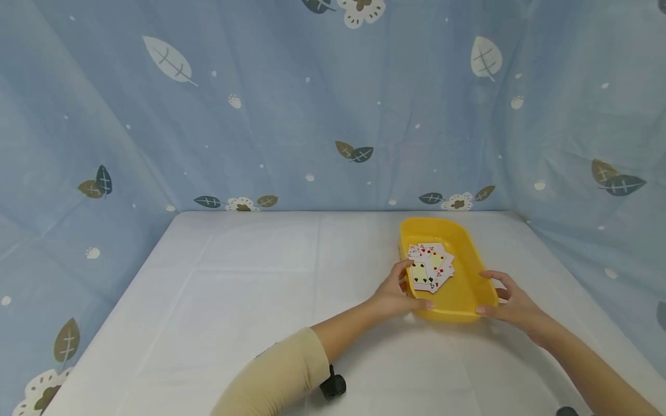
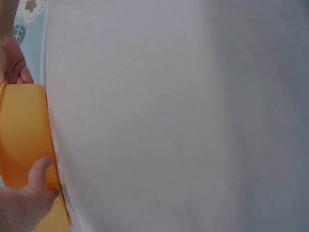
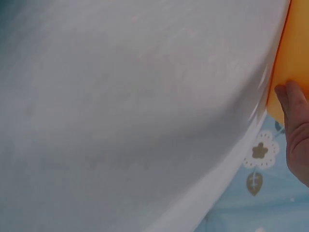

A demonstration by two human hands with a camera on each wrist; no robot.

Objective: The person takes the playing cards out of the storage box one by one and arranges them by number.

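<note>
On the white surface (image 1: pixel 234 300), the yellow tray (image 1: pixel 468 300) of playing cards (image 1: pixel 429 267) sits between both hands: left grip (image 1: pixel 398 292) and right grip (image 1: pixel 512 303) each grasp its near rim.

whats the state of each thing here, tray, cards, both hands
yellow tray: upright on the white table, held at its near end by both hands
playing cards: face up, fanned and overlapping inside the tray
left hand: gripping the tray's near left rim, thumb over the edge
right hand: gripping the tray's near right corner, fingers curled on the rim
</note>
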